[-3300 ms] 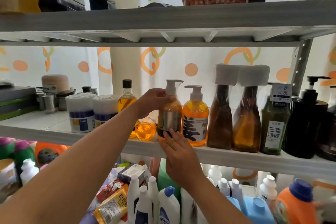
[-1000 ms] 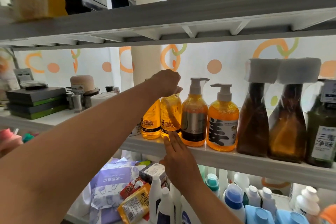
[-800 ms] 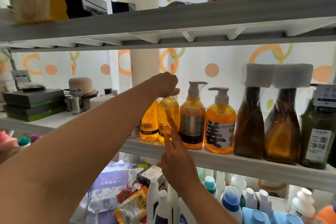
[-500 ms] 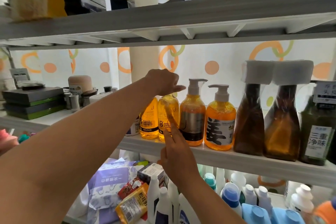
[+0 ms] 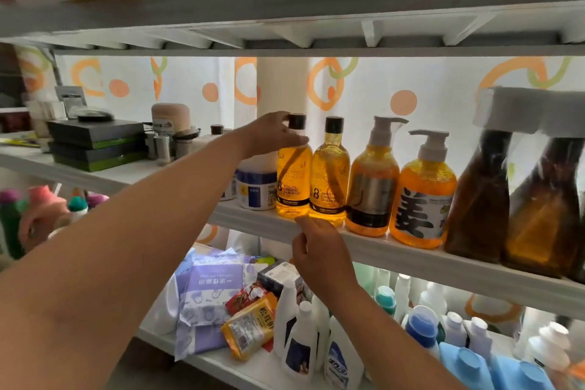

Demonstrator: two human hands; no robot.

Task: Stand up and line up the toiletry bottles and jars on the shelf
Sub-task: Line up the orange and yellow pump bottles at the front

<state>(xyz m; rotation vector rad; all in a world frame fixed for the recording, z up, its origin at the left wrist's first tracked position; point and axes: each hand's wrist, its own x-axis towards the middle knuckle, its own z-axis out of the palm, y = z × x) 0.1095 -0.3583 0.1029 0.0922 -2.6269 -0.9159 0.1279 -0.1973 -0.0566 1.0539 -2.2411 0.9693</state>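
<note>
Two amber ginseng shampoo bottles with black caps stand side by side on the middle shelf. My left hand grips the neck of the left shampoo bottle, just under its cap. The right shampoo bottle touches it. An amber pump bottle with a silver label, an orange pump bottle with a black character and two brown bottles with white caps continue the row to the right. My right hand hovers at the shelf's front edge, fingers loosely curled, holding nothing.
White jars with blue labels stand just left of the shampoo bottles, behind my left arm. Farther left are stacked black-and-green boxes, small metal containers and a beige jar. The lower shelf holds packets and several white and blue bottles.
My left hand has shifted from above the right shampoo bottle to the neck of the left one. My right hand has dropped from the bottle fronts to the shelf edge.
</note>
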